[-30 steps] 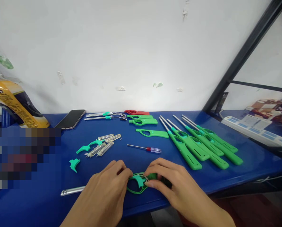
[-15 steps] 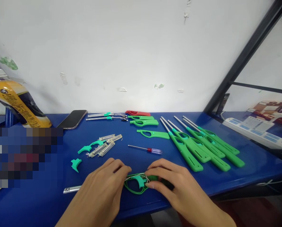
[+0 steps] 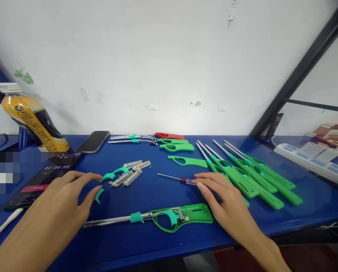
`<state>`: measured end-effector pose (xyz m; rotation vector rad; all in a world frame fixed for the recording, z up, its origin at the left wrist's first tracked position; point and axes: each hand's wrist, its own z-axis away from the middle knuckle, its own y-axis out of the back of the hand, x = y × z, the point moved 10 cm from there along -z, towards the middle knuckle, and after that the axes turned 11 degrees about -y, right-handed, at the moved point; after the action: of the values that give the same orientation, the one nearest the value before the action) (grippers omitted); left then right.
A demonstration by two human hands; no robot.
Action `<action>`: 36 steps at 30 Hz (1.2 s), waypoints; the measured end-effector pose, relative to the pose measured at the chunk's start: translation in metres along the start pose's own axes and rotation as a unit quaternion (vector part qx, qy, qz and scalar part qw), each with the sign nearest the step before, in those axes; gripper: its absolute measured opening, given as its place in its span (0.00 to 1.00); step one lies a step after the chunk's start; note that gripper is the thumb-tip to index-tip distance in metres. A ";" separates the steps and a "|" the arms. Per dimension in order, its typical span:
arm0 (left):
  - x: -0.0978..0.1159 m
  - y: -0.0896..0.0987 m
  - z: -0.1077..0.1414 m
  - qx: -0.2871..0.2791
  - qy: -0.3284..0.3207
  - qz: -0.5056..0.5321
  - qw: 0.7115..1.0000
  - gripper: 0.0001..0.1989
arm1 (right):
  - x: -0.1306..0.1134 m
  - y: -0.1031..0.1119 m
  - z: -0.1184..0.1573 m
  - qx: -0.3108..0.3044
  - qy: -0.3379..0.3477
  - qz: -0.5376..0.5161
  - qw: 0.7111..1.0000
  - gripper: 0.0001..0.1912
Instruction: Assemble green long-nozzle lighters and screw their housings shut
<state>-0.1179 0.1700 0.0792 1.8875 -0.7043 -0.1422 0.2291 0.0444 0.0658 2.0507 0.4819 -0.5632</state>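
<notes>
at left, the left hand (image 3: 69, 200) is hovering, narrowly parted, by a curved teal plastic piece (image 3: 99, 196), best pinched squarely, the right hand (image 3: 224, 200) touching a red-collared steel screwdriver (image 3: 183, 180), grip unclear.

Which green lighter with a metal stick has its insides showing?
The lighter lying alone near the table's front edge, its metal stick pointing left. Wires and a teal trigger show inside its handle; the lighters by the right hand look closed.
</notes>
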 end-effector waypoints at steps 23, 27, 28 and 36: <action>0.072 -0.037 -0.009 -0.027 -0.100 -0.072 0.992 0.16 | -0.012 0.001 0.003 0.011 0.044 0.004 0.999 0.13; 0.102 -0.017 -0.004 0.042 -0.152 0.014 0.987 0.14 | -0.022 0.009 0.008 0.042 0.070 -0.003 0.997 0.10; 0.111 -0.012 -0.001 0.056 -0.169 0.048 0.983 0.12 | -0.027 0.011 0.011 0.048 0.085 -0.001 0.995 0.12; 0.186 0.011 0.021 0.044 -0.278 0.262 0.923 0.11 | -0.080 0.009 0.030 -0.004 0.233 0.030 0.972 0.16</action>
<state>0.0218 0.0515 0.1205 1.6782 -1.6028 -0.3118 0.1624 0.0045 0.1028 2.1827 0.6874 -0.0350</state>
